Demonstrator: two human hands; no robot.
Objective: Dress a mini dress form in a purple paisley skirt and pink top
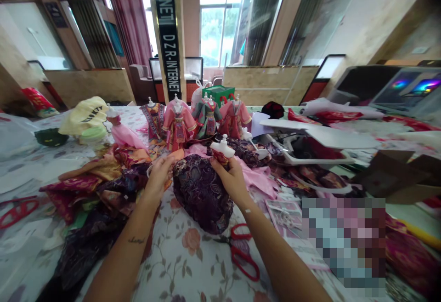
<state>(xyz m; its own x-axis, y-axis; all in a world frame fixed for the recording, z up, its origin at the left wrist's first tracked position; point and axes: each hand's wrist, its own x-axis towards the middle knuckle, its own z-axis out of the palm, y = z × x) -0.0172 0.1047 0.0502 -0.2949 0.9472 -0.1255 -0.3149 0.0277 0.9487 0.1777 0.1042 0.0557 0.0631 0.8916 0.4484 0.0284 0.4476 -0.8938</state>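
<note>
Dark purple brocade fabric (203, 191) with a paisley-like pattern hangs between my hands, over the tablecloth. My right hand (231, 175) is closed on a small white doll mannequin (223, 148), thumb pressed on the fabric's upper right edge. The mannequin's torso has red-patterned cloth around it. At the fabric's upper left edge, my left hand (161, 173) is closed with its fingertips pinched together. A small orange piece (178, 154) shows just beyond those fingertips; which of the two it grips, I cannot tell. Red-handled scissors (243, 258) lie below the fabric, blades partly hidden.
Several dressed doll mannequins (177, 120) stand in a row behind my hands. Brocade scraps (113, 178) lie left, pink cloth (260, 180) right. A white bin (320, 157) sits at the right, and another pair of red-handled scissors (19, 212) at the far left.
</note>
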